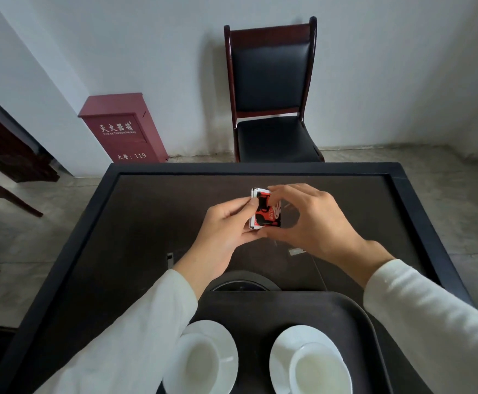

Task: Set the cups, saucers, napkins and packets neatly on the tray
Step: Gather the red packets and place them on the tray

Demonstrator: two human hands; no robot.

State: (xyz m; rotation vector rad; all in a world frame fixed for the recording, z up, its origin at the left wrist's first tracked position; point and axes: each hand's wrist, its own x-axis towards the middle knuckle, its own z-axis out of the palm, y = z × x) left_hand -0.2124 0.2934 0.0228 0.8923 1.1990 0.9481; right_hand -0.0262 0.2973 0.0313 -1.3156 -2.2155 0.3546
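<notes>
A small stack of red, black and white packets (264, 211) is held above the middle of the dark table (135, 223). My left hand (223, 231) grips the stack's left edge. Fingers of my right hand (311, 220) pinch its top and right side. A dark tray (260, 308) lies at the near edge. On it stand two white cups, the left cup (195, 362) on a white saucer (220, 336), the right cup (320, 371) on another saucer (286, 348). No napkins are visible.
A round dark inset (240, 282) sits in the table just beyond the tray. A black padded wooden chair (271, 98) stands at the table's far side. A red fire-extinguisher box (124, 132) stands on the floor by the wall at left.
</notes>
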